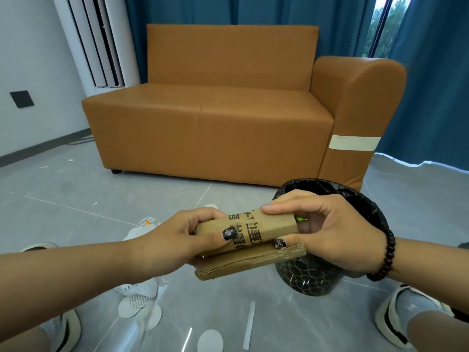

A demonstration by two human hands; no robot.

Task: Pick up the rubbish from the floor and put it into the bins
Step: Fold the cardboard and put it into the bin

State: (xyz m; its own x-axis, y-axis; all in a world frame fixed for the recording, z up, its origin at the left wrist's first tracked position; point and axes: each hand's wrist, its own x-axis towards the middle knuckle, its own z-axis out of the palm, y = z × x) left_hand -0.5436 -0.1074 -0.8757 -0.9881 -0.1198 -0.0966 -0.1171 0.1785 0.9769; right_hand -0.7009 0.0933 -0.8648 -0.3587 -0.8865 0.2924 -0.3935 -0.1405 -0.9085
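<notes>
Head view is showing both hands holding a folded piece of brown cardboard (247,231) in the air, just in front of a black bin (360,199) that is standing on the grey tiled floor (76,199). The left hand (182,240) is gripping the cardboard's left end, thumb lying across the printed face and fingers curled round the far edge. The right hand (330,229) is pinching the right end, forefinger stretching along the top and thumb pressing the near side; a dark bead bracelet (385,255) is circling that wrist. A torn corrugated flap of the cardboard is hanging below the hands, overlapping the bin's near wall in the picture; whether it is touching the bin cannot be told. The bin is lined with a black bag and is sitting near the front right corner of an orange sofa (215,123). White round paper pieces (138,298) are lying on the floor below the left forearm, another white disc (210,341) is lying near the bottom edge, and a thin white strip (249,323) is lying beside it. A shoe (396,318) is showing to the right of the bin.
</notes>
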